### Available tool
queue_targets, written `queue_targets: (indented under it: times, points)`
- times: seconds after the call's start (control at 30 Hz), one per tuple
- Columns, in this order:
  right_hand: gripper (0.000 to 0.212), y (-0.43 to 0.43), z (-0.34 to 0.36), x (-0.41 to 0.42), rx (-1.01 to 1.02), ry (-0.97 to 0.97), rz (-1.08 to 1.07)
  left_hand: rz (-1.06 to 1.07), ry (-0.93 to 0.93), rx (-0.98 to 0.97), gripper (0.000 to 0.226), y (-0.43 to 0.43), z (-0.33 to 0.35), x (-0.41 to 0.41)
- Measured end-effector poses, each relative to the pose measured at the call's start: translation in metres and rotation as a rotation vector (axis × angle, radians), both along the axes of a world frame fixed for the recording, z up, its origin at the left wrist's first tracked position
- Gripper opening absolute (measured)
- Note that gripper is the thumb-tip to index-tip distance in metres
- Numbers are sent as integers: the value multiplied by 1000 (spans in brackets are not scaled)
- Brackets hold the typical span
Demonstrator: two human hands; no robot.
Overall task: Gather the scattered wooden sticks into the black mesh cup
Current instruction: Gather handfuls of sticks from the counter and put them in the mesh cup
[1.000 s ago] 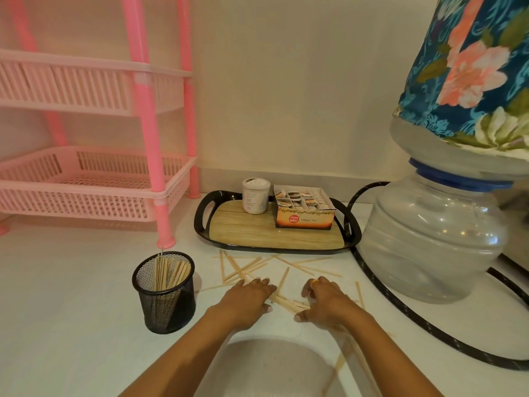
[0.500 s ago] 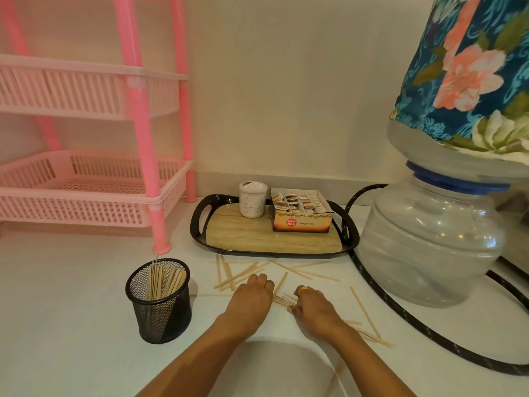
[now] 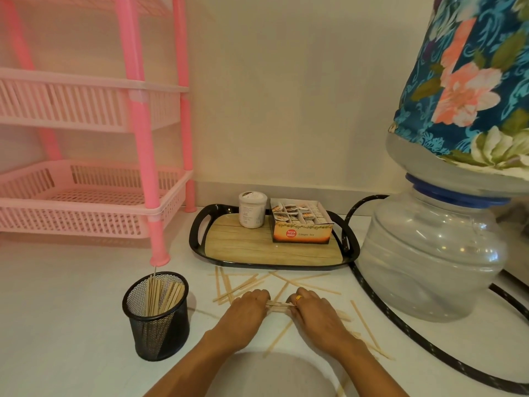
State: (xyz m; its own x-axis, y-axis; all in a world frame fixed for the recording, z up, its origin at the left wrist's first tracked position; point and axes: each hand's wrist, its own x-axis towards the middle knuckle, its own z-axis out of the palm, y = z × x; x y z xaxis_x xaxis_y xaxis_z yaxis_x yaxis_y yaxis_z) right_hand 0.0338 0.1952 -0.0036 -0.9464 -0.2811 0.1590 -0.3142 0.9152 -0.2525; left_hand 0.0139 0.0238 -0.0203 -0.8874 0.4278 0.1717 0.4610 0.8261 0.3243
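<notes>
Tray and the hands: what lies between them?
Loose sticks, crisscrossed, just off the near rim of the tray; the head view shows it.

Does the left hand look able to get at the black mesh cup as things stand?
Probably yes. The black mesh cup stands just left of the left hand with nothing upright between them, though that hand grips a bundle of sticks.

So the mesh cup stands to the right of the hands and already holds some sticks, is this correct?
Not quite. The head view shows the cup to the left of the left hand and the right hand, not to the right. It does already hold some sticks.
</notes>
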Motion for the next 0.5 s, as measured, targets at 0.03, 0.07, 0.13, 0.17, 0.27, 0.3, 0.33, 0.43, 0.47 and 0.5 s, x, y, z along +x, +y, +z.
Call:
queue_targets:
  times: [0.03, 0.07, 0.13, 0.17, 0.27, 0.3, 0.33, 0.43, 0.47, 0.5]
  points:
    - [26, 2, 2, -1, -20, -1, 7, -1, -21, 78, 16, -1, 0, 0]
    - [24, 4, 4, -3, -40, -7, 10, -1, -41, 158, 13, -2, 1, 0]
    - [21, 8, 7, -4, -80, -31, 15, 17, -80, 310, 7, -4, 3, 0]
    - [19, 9, 9, -4, -103, -49, 17, 35, -99, 381, 7, -4, 5, -2]
    - [21, 8, 13, -4, -144, -90, 27, 130, -223, 630, 15, -4, 9, -6]
    - [25, 8, 14, -5, -163, -97, 32, 167, -310, 790, 17, -3, 11, -7]
    - [29, 6, 16, -5, -205, -107, 32, 201, -397, 979, 20, -2, 13, -7]
    - [32, -1, 22, -5, -412, -148, 22, 275, -547, 1385, 32, -1, 15, -5]
    - [32, -4, 23, -5, -457, -156, 22, 283, -585, 1449, 32, 1, 15, -4]
    - [32, -8, 23, -4, -510, -163, 25, 284, -623, 1483, 30, 3, 14, -2]
